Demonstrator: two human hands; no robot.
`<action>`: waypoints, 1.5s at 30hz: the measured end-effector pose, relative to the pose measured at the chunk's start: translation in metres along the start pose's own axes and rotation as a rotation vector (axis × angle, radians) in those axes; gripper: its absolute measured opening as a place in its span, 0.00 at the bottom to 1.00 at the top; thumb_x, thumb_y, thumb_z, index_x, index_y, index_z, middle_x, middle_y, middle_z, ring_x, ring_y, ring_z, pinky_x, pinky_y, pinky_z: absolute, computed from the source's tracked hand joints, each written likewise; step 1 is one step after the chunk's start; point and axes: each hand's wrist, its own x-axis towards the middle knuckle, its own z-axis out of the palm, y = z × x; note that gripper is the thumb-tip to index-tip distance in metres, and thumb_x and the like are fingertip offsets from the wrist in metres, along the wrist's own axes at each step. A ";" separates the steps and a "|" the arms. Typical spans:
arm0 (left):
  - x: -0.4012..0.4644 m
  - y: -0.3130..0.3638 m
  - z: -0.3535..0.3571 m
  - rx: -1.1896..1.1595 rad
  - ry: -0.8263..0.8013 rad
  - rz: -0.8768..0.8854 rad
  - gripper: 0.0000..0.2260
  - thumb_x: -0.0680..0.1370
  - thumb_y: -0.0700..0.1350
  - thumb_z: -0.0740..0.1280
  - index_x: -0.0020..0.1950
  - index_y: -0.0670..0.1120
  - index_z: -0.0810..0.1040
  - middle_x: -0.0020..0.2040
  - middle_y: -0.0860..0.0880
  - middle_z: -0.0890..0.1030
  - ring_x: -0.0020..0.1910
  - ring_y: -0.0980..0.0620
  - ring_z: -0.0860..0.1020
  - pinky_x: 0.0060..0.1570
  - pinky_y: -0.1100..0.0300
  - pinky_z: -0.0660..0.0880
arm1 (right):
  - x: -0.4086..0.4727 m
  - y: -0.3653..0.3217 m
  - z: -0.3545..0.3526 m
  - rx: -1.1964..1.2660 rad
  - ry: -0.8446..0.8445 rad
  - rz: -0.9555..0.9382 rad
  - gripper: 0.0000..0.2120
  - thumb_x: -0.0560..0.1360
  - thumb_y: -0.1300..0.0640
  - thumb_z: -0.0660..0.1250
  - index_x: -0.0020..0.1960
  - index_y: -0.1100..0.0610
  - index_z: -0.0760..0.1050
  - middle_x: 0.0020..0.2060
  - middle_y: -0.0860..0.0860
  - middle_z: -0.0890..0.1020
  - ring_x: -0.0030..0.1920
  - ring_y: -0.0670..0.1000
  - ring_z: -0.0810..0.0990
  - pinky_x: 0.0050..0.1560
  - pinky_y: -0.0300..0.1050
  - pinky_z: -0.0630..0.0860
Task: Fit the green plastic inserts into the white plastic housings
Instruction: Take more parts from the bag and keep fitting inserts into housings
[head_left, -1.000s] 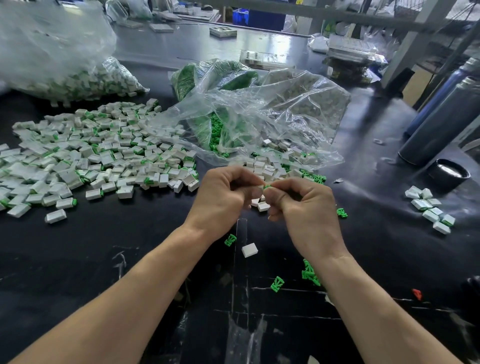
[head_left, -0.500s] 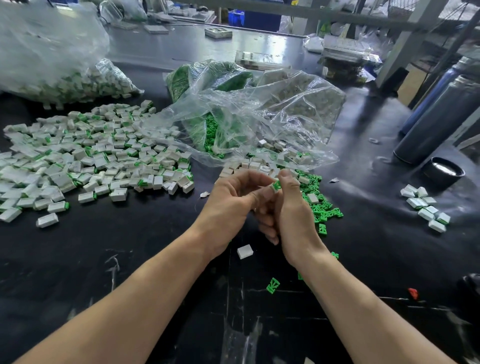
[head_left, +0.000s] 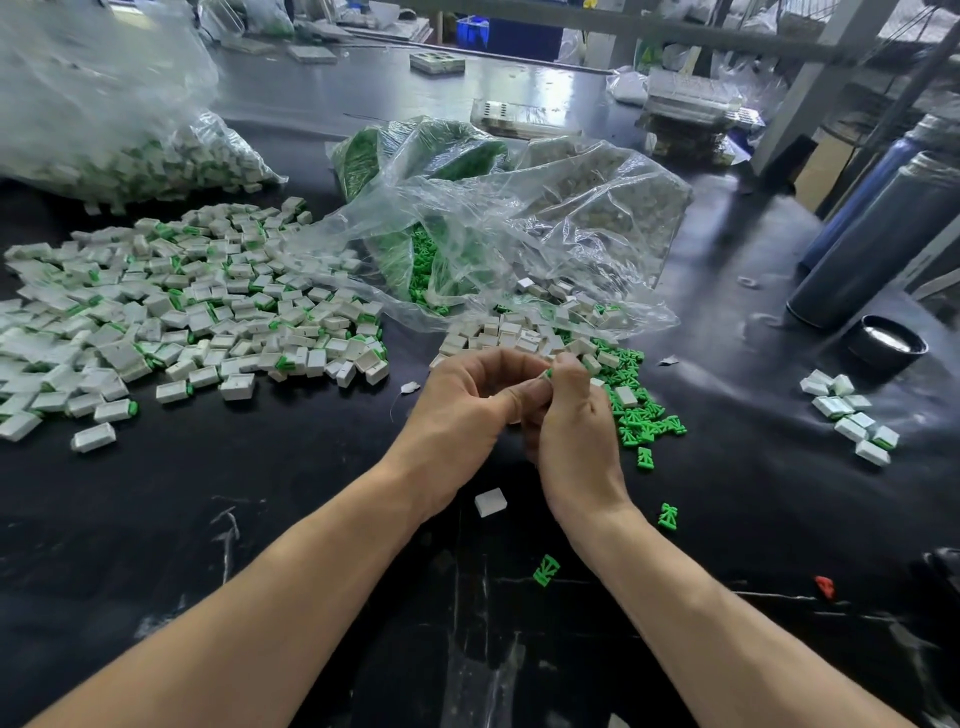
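Note:
My left hand (head_left: 462, 410) and my right hand (head_left: 571, 431) meet above the black table, fingers curled together around one small white housing with a green insert (head_left: 546, 375); only a sliver of it shows between the fingertips. Loose green inserts (head_left: 644, 415) lie just right of my right hand, with empty white housings (head_left: 498, 332) behind them. One white housing (head_left: 490, 502) lies alone below my hands, and single green inserts (head_left: 545, 569) lie nearer me. A wide heap of assembled white-and-green pieces (head_left: 182, 317) covers the left of the table.
An open clear bag (head_left: 545, 234) holding green inserts lies behind my hands. Another bag of pieces (head_left: 156, 161) sits at the far left. A small group of white housings (head_left: 852, 415), a black cap (head_left: 885, 345) and dark cylinders (head_left: 872, 249) stand on the right. A red scrap (head_left: 824, 586) lies nearby.
Both hands have drifted up and away from me toward the pile of loose parts, and my right hand has turned more upright against the left. The piece stays pinched between them.

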 end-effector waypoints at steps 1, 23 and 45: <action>0.001 0.000 0.000 0.004 0.004 0.003 0.04 0.79 0.33 0.69 0.48 0.40 0.82 0.41 0.43 0.83 0.38 0.52 0.81 0.39 0.62 0.79 | 0.000 0.000 0.000 0.011 -0.003 0.007 0.23 0.77 0.39 0.52 0.35 0.41 0.83 0.27 0.43 0.79 0.34 0.48 0.79 0.42 0.52 0.75; 0.001 -0.004 0.004 0.065 0.122 0.034 0.02 0.77 0.34 0.73 0.48 0.35 0.84 0.42 0.38 0.86 0.38 0.49 0.83 0.36 0.61 0.81 | 0.000 0.001 0.003 0.001 0.088 0.034 0.23 0.75 0.40 0.52 0.37 0.42 0.85 0.36 0.51 0.86 0.44 0.59 0.84 0.53 0.63 0.81; 0.002 -0.002 0.002 0.116 0.180 0.085 0.03 0.75 0.34 0.74 0.45 0.41 0.84 0.41 0.42 0.86 0.37 0.51 0.83 0.39 0.60 0.81 | -0.002 -0.005 -0.010 -0.043 -0.035 0.056 0.33 0.82 0.33 0.51 0.30 0.49 0.79 0.23 0.45 0.74 0.23 0.45 0.71 0.27 0.40 0.66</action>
